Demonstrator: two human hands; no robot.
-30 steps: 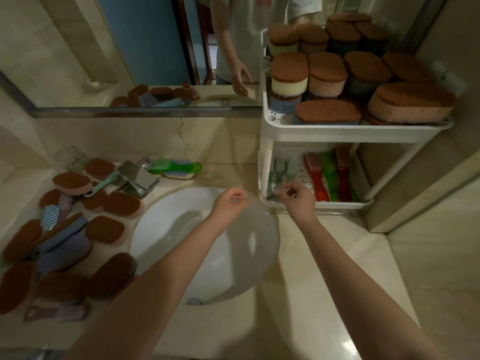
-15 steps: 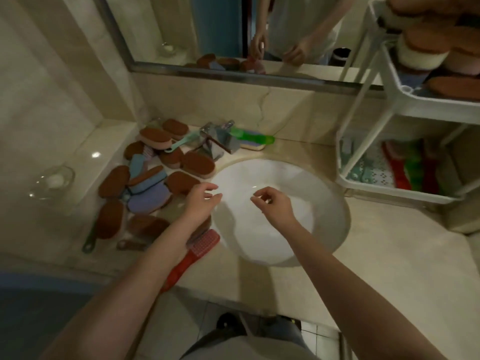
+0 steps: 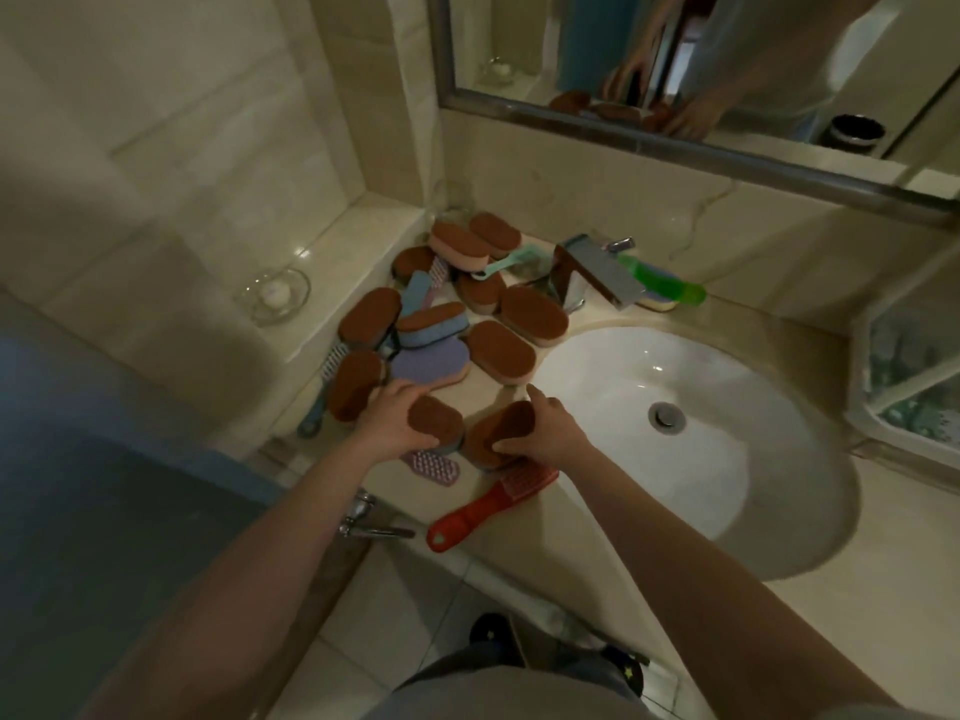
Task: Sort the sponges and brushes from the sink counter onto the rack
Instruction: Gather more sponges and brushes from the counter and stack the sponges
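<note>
Several brown-topped sponges (image 3: 501, 351) and a few brushes lie in a heap on the counter left of the sink. My left hand (image 3: 390, 418) wraps around a brown sponge with a blue base (image 3: 437, 422) at the near edge of the heap. My right hand (image 3: 545, 433) grips another brown sponge (image 3: 498, 431) just to its right. A pink brush (image 3: 434, 466) lies below the left hand's sponge. A red long-handled brush (image 3: 491, 500) lies under my right wrist. Only the rack's lower corner (image 3: 862, 371) shows at the right edge.
The white sink basin (image 3: 717, 459) fills the counter's middle, with a chrome faucet (image 3: 597, 272) behind it and a green brush (image 3: 662, 285) beside the faucet. A glass dish (image 3: 275, 293) sits on the left ledge. A mirror (image 3: 727, 59) hangs above.
My view swung left from the rack to the heap. Both hands moved from over the basin down to the counter's near edge, and each closed on a brown sponge.
</note>
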